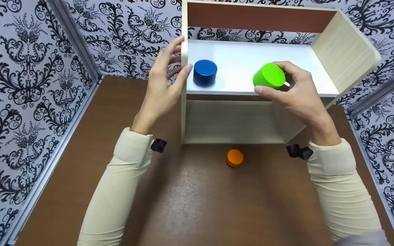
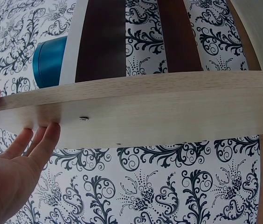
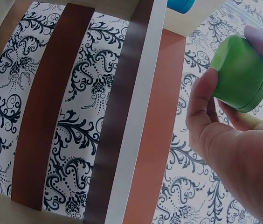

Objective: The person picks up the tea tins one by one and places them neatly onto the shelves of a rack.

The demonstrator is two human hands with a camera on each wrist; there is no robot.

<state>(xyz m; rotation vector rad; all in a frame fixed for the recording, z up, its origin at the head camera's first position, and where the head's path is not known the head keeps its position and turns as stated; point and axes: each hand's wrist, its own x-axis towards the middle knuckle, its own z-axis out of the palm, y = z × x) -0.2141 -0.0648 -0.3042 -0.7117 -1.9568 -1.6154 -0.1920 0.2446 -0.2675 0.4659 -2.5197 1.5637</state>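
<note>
Green container is held in the right hand, tilted, above the right part of the white shelf.

At the far left rises a wall papered in black scrollwork on white. To the right of it, a cream left sleeve reaches forward, with a small black device at its cuff. The left hand grips the left side panel of a wooden unit, its thumb at the front edge and its fingertips against the outer face.

Just right of that panel, a blue container stands upright on the white shelf. Below lies the unit's pale bottom board, and on the near side of it an orange container sits on the brown table.

Farther right, the right hand is partly closed, its thumb on the near side of the green container and its fingers round the far side. The right side panel stands beyond that hand, and the right sleeve comes in from the near right.
</note>
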